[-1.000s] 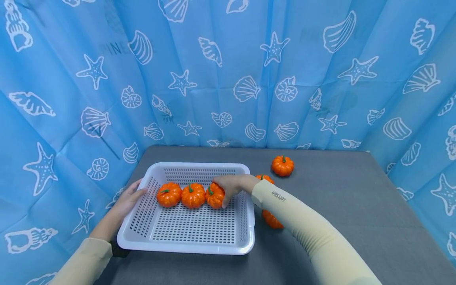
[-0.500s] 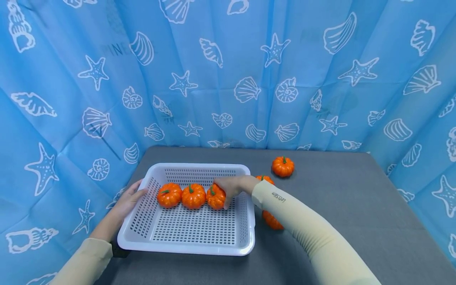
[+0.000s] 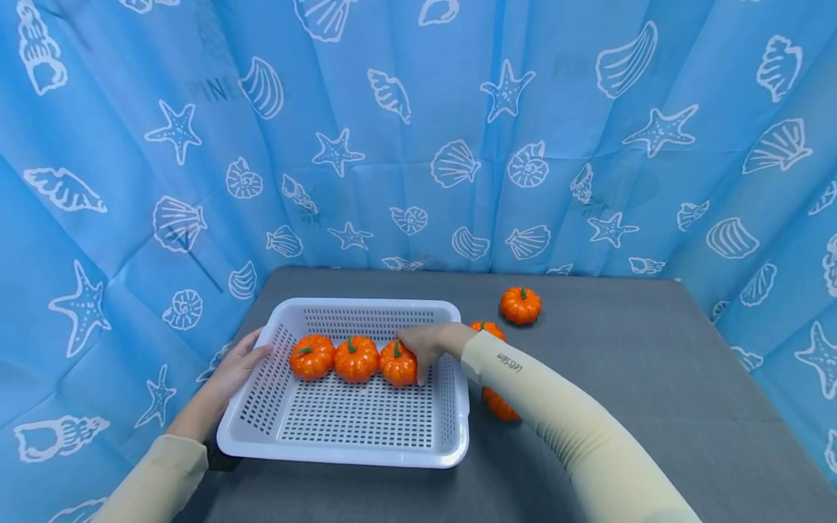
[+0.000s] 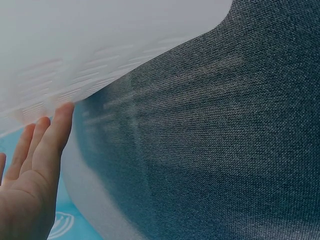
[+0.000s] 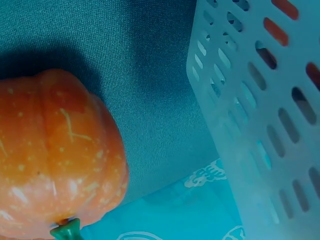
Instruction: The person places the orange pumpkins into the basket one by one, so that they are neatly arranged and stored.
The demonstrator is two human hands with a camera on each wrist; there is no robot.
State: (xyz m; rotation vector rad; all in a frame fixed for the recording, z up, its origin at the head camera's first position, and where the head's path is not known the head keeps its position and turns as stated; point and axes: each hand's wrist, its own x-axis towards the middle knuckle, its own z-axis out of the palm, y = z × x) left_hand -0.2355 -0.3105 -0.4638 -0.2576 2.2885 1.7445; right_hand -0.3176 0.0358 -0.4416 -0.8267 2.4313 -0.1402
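A white perforated plastic basket (image 3: 343, 456) sits on the dark table, with three small orange pumpkins in a row inside. My right hand (image 3: 428, 345) reaches over the basket's right side and holds the rightmost pumpkin (image 3: 397, 363) from its right and back; its green stem points up. Beside it are the middle pumpkin (image 3: 356, 361) and the left pumpkin (image 3: 312, 358). My left hand (image 3: 232, 370) rests against the basket's left side; the left wrist view shows the straight fingers (image 4: 62, 125) touching its outer wall. The right wrist view does not show the right hand's fingers.
Right of the basket, one pumpkin (image 3: 521, 305) stands at the back. Another pumpkin (image 3: 489, 330) and a nearer pumpkin (image 3: 500, 407) are partly hidden by the right arm. A blue curtain (image 3: 418, 145) with white shells hangs behind the grey table cloth (image 3: 654, 378).
The rightmost pumpkin in the basket has turned more upright and shifted slightly right under my right hand. The left hand and the basket look the same.
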